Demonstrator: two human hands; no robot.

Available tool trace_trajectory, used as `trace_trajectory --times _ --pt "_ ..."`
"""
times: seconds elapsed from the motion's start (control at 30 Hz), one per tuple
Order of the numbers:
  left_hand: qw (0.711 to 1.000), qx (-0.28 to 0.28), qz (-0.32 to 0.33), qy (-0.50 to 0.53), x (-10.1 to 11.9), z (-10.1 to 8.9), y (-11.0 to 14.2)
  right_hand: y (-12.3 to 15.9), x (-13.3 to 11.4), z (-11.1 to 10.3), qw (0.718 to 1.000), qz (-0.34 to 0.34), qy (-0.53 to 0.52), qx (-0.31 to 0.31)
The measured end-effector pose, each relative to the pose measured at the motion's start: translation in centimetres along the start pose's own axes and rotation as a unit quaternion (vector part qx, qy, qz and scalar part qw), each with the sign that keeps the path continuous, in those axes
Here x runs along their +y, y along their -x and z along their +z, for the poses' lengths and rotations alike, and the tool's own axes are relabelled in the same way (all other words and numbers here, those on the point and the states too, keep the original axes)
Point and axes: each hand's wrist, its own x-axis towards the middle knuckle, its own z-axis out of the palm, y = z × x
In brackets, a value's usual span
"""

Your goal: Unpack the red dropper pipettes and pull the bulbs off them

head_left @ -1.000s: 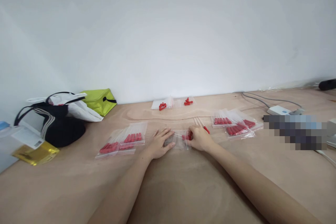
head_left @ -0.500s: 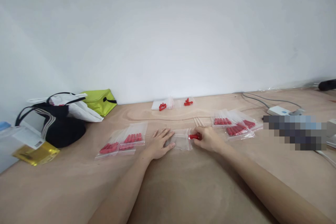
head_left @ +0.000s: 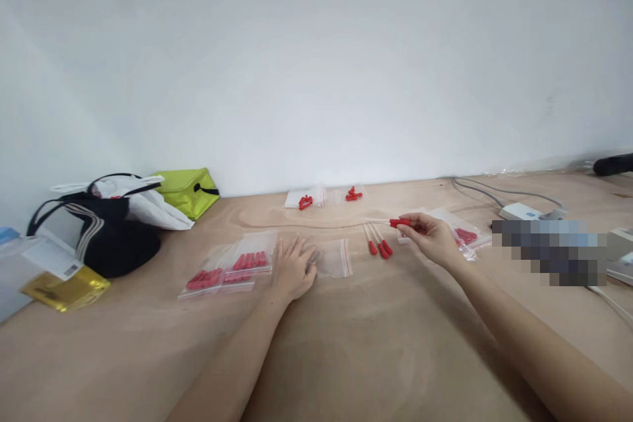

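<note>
My right hand (head_left: 432,237) is lifted at the right, with its fingertips closed on the red bulb end of one or more droppers (head_left: 398,223); thin clear stems point left. Just below lie several loose droppers (head_left: 380,249) with red bulbs towards me. My left hand (head_left: 295,268) lies palm down with fingers extended, at the left end of a clear zip bag (head_left: 335,258). That bag lies flat, its red-lined mouth facing right, and no red bulb shows in its visible part.
Filled bags of droppers (head_left: 250,260) lie left of my left hand; more bags (head_left: 465,235) are partly behind my right hand. Small red bulbs (head_left: 354,194) sit by the wall. A yellow-liquid container (head_left: 66,287), black bag (head_left: 121,247), green bag (head_left: 182,191) and white power strip (head_left: 519,212) flank the table.
My right hand has drawn droppers out of the clear bag and carried them right and up. The left hand has shifted slightly left. Loose droppers by the bag are uncovered.
</note>
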Motion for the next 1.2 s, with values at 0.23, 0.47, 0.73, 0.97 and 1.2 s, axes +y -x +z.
trace_trajectory --times 0.23,0.47,0.73,0.97,1.2 --pt "0.994 0.003 0.057 0.091 2.3 1.1 0.3 1.1 -0.1 4.2 0.954 -0.229 0.193 0.019" --pt "0.991 -0.113 0.022 0.072 2.0 0.6 0.6 1.2 0.6 6.6 0.859 -0.33 0.381 -0.087" --pt "0.994 -0.084 -0.037 0.055 2.5 0.8 0.6 2.1 0.5 6.4 0.837 -0.335 0.416 -0.119" --pt "0.992 -0.023 -0.106 0.064 0.0 -1.0 -1.9 2.4 -0.6 6.0 0.825 -0.313 0.453 -0.13" --pt "0.981 -0.087 -0.142 0.102 -2.6 -0.9 -3.5 2.4 0.4 5.9 0.831 -0.336 0.427 -0.115"
